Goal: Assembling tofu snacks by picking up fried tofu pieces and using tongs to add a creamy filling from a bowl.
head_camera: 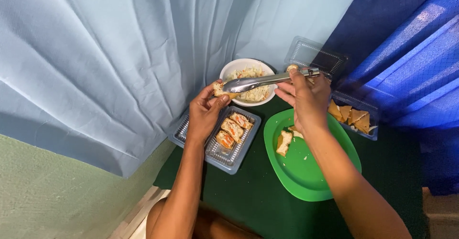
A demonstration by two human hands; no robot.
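Steel tongs (260,81) lie with their long axis near horizontal, tips toward nine o'clock, above a white bowl (232,69) of slaw. Right hand (306,98), fingers curled shut round the tongs' rear end, sits at three o'clock. Left hand (205,112) pinches a bread piece (221,90) at the tips, wrist bent upward. Below: clear tray (229,160) of filled slices, green plate (306,172).

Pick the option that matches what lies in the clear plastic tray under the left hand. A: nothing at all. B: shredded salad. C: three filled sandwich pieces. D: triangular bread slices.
C: the clear plastic tray below the left hand holds three filled sandwich pieces in a row, their orange and white filling showing; the right hand holds metal tongs above it.
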